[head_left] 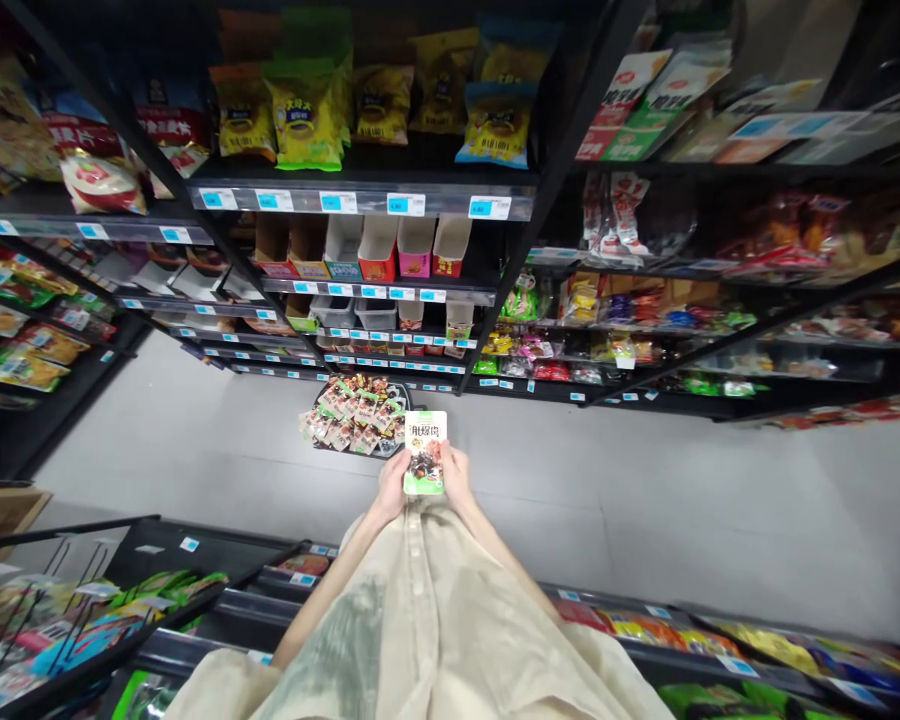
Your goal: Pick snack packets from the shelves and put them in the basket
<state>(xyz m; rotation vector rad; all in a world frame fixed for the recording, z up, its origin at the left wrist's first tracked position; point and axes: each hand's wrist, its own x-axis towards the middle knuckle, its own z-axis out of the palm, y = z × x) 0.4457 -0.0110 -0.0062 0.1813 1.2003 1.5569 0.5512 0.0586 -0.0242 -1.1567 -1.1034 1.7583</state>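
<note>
A white and green snack packet (425, 455) with dark printed characters is held upright in front of my body. My left hand (394, 482) grips its left edge, and my right hand (456, 472) grips its right edge. Both thumbs lie on the packet's front, while the other fingers are mostly hidden behind it. Just beyond and to the left, a dark basket (408, 398) sits on the floor, heaped with several similar packets (356, 412).
Ahead stands a black shelf unit (367, 190) with yellow snack bags (300, 115) above and open display boxes (377, 245) below. More shelves with packaged snacks (622, 300) run along the right. Grey floor (570, 480) stretches between the shelves, with low racks (240, 610) behind me.
</note>
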